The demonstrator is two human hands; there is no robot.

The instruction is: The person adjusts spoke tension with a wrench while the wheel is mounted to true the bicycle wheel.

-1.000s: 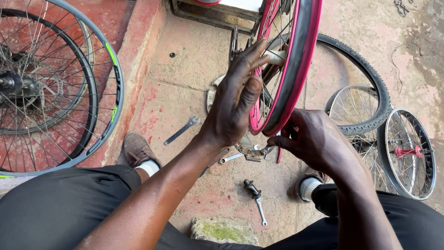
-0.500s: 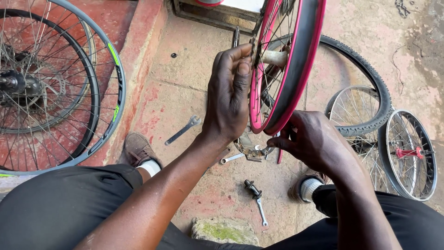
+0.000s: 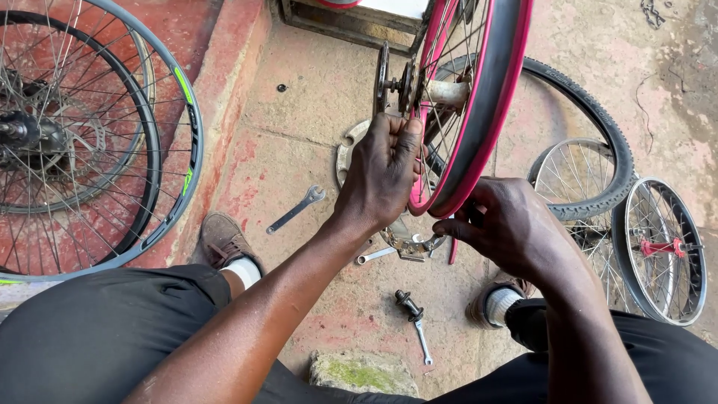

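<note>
**A pink wheel is held upright by two hands**

A pink bicycle wheel [image 3: 479, 97] is seen in the upper middle of the frame, standing upright on its edge above the concrete floor [image 3: 299, 105]. The left hand [image 3: 383, 176] is placed at the lower left side of the rim, with the fingers closed around the spokes near the rim. The right hand [image 3: 516, 228] is found just below the rim, at the lower right of the centre; its fingers are curled and pinched at the bottom edge of the rim, but what is pinched cannot be told. The hub [image 3: 447, 91] with its sprocket is seen above the left hand.

On the floor, a flat spanner [image 3: 297, 209] is lying left of the left hand, and a small spanner [image 3: 376, 255] is lying under the wrist. An axle part [image 3: 410, 305] is lying in the lower middle. A large wheel with a grey rim [image 3: 82, 142] is leaned at the upper left. A black tyre [image 3: 598, 142] and two small wheels [image 3: 658, 247] are lying at the right.
</note>
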